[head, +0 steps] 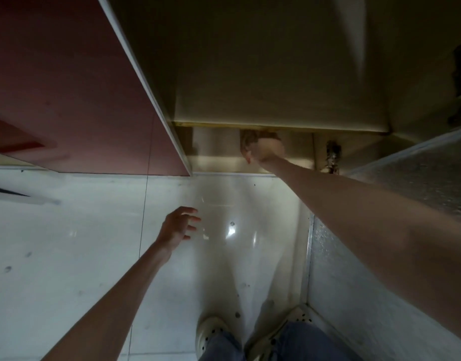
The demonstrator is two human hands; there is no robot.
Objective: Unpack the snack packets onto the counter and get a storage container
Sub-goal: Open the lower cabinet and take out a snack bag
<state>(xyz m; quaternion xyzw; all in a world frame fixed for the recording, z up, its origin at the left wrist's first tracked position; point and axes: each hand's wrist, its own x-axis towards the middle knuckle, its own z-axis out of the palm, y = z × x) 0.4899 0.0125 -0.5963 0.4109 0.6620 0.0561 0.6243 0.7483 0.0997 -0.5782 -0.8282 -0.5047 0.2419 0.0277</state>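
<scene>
The glossy white tiled floor (81, 243) fills the near and left part of the head view, with bright reflections near the middle. Above it at the far left hangs a wide reddish-brown cabinet door (68, 87), swung open with its pale edge running diagonally. To its right a low cabinet (263, 61) with a dull beige panel opens onto a dim lower shelf (216, 157). A textured metallic panel (380, 256) lines the right side.

The right arm stretches far into the cabinet opening, and the right hand (267, 151) has its fingers curled around a brownish rounded thing (249, 139) on the shelf; it is too dim and blurred to tell whether this is the storage container. The left hand (178, 226) hovers over the floor, nearer and to the left, its fingers apart and loosely bent, holding nothing.

A small dark fitting (333, 157) stands at the right of the shelf. At the near edge are blue jeans (224, 345) and a cream perforated clog (211, 332). No snack packets are in view
</scene>
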